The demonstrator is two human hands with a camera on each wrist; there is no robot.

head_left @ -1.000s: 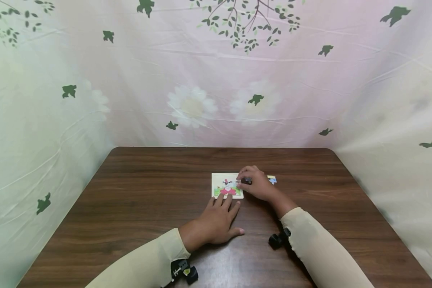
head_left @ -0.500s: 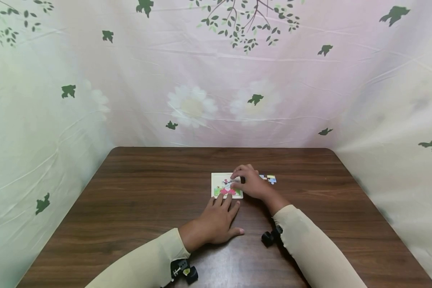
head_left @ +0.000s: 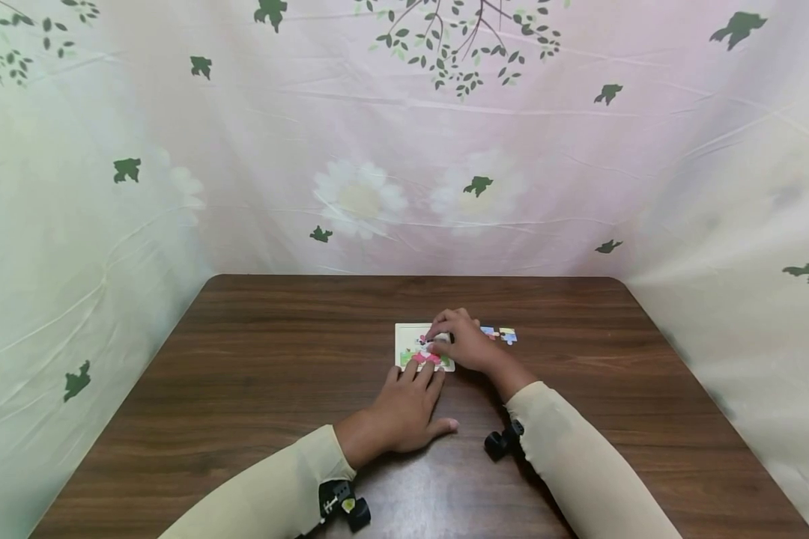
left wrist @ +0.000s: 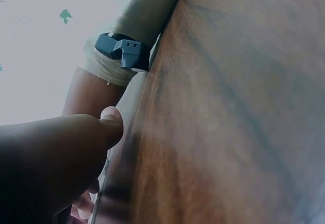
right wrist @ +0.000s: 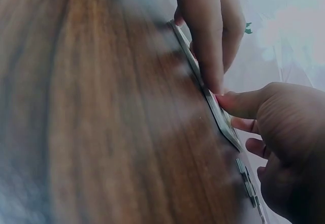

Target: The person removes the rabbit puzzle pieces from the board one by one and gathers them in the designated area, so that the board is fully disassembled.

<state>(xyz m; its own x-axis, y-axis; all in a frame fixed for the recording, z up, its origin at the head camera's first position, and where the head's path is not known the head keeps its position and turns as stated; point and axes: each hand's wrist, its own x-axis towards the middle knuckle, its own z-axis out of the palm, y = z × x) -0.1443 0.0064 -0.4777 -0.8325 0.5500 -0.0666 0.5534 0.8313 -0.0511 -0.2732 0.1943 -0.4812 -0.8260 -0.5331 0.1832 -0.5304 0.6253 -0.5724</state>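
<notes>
Head view: right hand (head_left: 468, 346) covers the 2 o'clock corner of the puzzle board (head_left: 414, 350); can't tell what's in its pinch. Left hand (head_left: 404, 413) fingertips hide some 6 o'clock edge. Loose pieces (head_left: 508, 335) at 3 o'clock: print too small. Sleeves (head_left: 263, 483) cut off at 7 and 5. Left wrist view: tabletop (left wrist: 218, 132) blurred.

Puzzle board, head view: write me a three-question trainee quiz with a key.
1. Which edge of the puzzle board do the fingertips of the left hand reach? A) far B) near C) left
2. True or false: the fingers of the right hand are over the puzzle board.
3. Fill in: in the head view, the visible loose puzzle pieces lie to the ____ of the puzzle board.

Key: 1. B; 2. true; 3. right.
</notes>
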